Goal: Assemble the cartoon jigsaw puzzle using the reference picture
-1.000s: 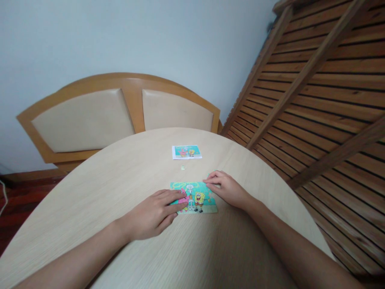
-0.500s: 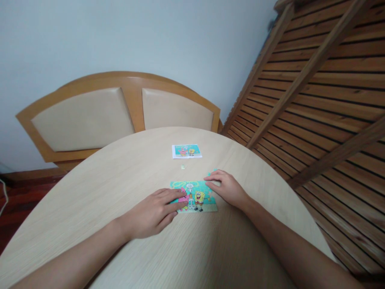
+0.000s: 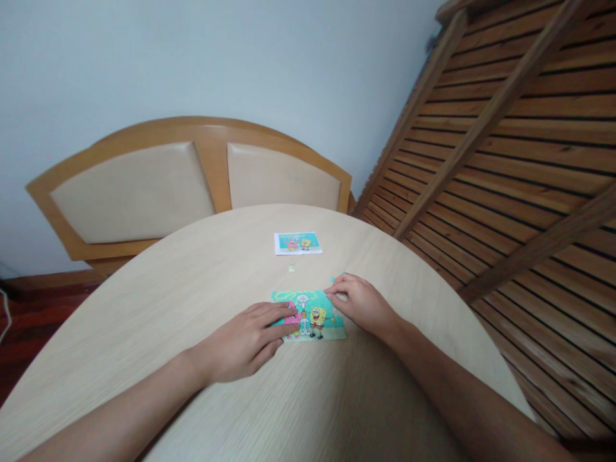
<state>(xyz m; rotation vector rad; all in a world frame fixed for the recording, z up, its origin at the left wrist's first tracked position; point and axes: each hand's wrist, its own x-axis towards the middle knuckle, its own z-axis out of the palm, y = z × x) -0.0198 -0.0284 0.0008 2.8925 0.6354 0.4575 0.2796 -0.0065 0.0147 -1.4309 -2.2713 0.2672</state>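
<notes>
Your thin, flat, rectangular turquoise jigsaw (image 3: 312, 319) lies on the pale, round, wood-grain surface (image 3: 206, 282). Prob. v. light, stiff per pc but weak at the seams, so a one-corner lift could split it; best press it flat, or pinch single pcs by their edges. Looks: turquoise bkgd, pale-green strip along near edge, pink figure on L, pale one mid, yellow square one R. Your L hand (image 3: 245, 340) lies palm-down, fingers across the jigsaw's L part. Your R hand (image 3: 360, 301) is at its far R corner, thumb & index close; can't tell if they grip a pc. Just beyond that corner: small turquoise bits (image 3: 332, 280). Beyond jigsaw's far edge: tiny pale-green bit (image 3: 291, 268), then white-bordered rectangular picture card (image 3: 301, 242) w/ similar figures.
</notes>
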